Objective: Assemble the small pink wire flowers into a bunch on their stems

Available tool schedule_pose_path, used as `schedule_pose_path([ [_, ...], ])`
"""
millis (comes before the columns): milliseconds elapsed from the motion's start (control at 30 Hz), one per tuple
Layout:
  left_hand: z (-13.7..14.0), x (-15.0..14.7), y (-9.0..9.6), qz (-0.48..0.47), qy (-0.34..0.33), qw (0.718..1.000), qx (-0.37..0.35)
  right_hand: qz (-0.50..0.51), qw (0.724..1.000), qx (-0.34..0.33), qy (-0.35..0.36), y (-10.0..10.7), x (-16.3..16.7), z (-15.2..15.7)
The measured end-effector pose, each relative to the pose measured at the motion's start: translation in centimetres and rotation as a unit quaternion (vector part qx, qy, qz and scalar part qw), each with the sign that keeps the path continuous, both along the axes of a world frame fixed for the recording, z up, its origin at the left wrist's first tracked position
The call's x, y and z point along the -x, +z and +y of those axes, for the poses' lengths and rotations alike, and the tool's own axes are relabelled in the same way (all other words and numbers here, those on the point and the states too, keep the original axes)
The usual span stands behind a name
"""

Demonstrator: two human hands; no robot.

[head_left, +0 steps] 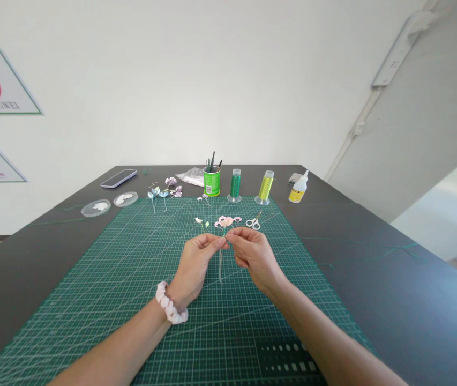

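My left hand, a pale scrunchie at its wrist, pinches the stem of a small pale-pink handmade flower. Below the fingertips the thin, pale stem ends hang down. Close against it, my right hand is closed in a pinch at the same stem, just under the petals. A bit of green shows there, but what the right fingertips hold is too small to make out. Behind the flower lie several pink petal pieces, and a small bud rests to the left.
White-handled scissors lie on the green cutting mat. Behind are a green thread spool, a yellow-green spool, a green can of tools and a glue bottle. Blue flowers, shallow dishes and a phone are leftward.
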State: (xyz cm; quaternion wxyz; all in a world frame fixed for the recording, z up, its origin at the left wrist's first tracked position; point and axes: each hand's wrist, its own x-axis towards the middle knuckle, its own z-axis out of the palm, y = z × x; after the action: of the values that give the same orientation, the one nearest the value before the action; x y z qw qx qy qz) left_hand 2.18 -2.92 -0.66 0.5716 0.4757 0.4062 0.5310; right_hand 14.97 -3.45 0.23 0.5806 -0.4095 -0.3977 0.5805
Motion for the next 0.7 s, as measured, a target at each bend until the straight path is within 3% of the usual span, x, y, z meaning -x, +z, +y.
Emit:
schedule_pose_path([
  [700,0.03,0.05,-0.33,-0.005,-0.010,1.000,0.004,-0.009,1.000,0.005,-0.017,0.03,0.06,-0.03],
])
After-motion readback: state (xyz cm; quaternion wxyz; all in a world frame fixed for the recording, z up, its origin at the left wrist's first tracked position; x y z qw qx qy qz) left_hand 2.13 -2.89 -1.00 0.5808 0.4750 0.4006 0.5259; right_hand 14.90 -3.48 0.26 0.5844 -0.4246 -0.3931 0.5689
